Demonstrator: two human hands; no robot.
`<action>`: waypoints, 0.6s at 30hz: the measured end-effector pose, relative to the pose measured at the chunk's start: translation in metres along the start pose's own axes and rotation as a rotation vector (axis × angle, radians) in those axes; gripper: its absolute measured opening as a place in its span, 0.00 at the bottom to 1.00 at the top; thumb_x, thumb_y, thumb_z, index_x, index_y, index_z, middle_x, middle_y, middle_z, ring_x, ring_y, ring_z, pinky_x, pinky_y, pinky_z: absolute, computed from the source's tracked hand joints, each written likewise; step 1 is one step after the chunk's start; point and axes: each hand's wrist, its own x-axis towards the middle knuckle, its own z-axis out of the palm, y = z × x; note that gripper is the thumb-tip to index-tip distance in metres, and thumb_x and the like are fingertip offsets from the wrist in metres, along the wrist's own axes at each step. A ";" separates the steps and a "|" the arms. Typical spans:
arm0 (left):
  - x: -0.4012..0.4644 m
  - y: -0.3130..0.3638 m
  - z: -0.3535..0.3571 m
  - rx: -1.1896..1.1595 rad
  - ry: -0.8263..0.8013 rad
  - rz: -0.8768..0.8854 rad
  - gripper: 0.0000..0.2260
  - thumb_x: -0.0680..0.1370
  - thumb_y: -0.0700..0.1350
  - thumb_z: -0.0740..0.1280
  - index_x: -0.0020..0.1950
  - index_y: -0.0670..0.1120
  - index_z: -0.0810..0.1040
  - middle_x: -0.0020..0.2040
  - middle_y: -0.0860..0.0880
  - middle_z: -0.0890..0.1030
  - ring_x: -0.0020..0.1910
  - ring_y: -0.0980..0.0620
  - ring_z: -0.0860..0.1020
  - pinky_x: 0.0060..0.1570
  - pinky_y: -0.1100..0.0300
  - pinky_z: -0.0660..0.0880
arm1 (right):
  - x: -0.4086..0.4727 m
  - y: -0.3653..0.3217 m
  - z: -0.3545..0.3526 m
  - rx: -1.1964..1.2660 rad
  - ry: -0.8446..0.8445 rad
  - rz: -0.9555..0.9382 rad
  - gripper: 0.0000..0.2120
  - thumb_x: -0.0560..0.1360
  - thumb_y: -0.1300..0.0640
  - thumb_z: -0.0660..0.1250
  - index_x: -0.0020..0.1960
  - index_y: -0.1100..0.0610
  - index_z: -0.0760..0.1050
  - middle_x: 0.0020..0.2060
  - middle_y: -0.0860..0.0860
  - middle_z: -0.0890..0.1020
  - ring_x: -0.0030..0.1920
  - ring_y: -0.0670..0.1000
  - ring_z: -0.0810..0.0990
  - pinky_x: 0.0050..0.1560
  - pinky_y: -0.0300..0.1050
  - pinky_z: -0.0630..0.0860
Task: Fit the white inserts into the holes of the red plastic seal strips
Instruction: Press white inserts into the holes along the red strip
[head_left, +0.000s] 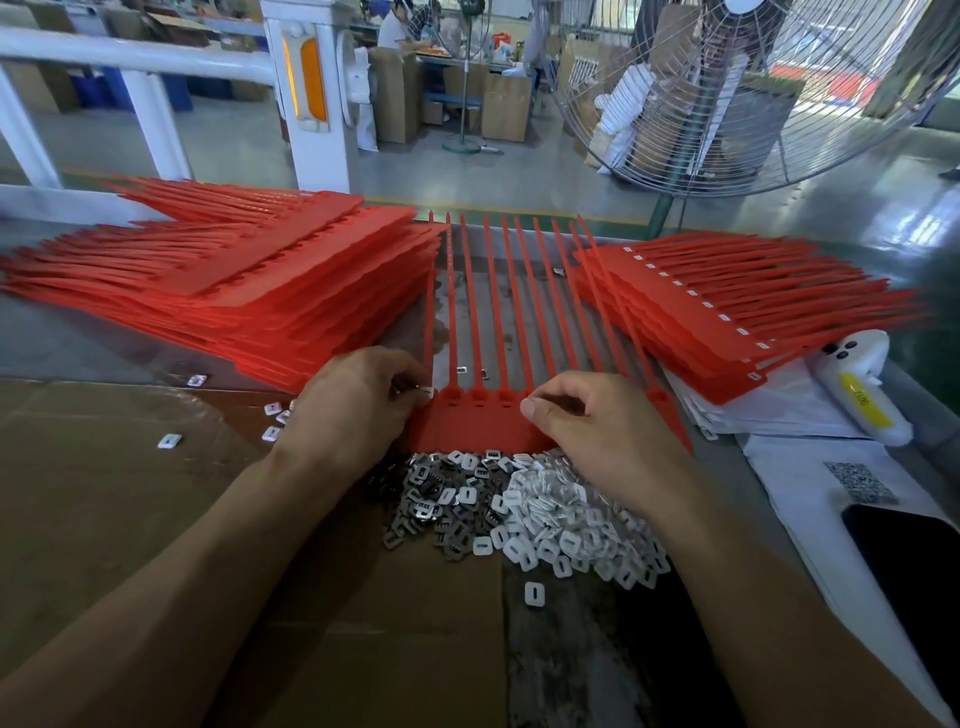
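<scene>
A red seal strip sheet (478, 421) lies flat in front of me, its long tails pointing away. My left hand (353, 410) pinches a white insert (427, 392) at the sheet's leftmost hole. My right hand (597, 421) rests on the sheet's right part with fingers curled; whether it holds an insert is hidden. Just below the sheet lies a heap of white inserts (561, 514), with grey metal clips (431, 504) to its left.
A tall stack of red strips (249, 301) sits at the left, and another stack (727, 312) with white inserts fitted at the right. Loose inserts (169, 441) dot the cardboard (104, 493). A phone (914, 571), papers and a white bottle (862, 389) lie right. A fan stands behind.
</scene>
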 end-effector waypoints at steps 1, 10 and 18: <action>0.000 0.000 -0.001 -0.007 -0.005 -0.011 0.06 0.77 0.47 0.74 0.54 0.55 0.85 0.50 0.57 0.85 0.49 0.55 0.81 0.54 0.55 0.78 | 0.000 0.000 0.000 0.000 -0.001 0.001 0.08 0.81 0.45 0.68 0.51 0.47 0.83 0.41 0.41 0.85 0.42 0.34 0.81 0.40 0.36 0.72; -0.004 0.000 -0.006 0.060 -0.050 0.034 0.11 0.78 0.44 0.72 0.55 0.58 0.85 0.52 0.57 0.85 0.52 0.53 0.82 0.55 0.51 0.79 | 0.000 0.002 -0.001 0.005 -0.003 0.005 0.07 0.80 0.44 0.69 0.51 0.45 0.83 0.41 0.39 0.85 0.42 0.34 0.81 0.41 0.37 0.73; -0.003 0.004 -0.008 0.190 -0.135 0.060 0.19 0.80 0.38 0.63 0.59 0.58 0.84 0.59 0.55 0.82 0.61 0.50 0.78 0.60 0.49 0.76 | 0.000 0.002 0.000 -0.008 -0.018 0.006 0.07 0.80 0.44 0.69 0.52 0.45 0.83 0.43 0.39 0.85 0.44 0.31 0.80 0.42 0.35 0.72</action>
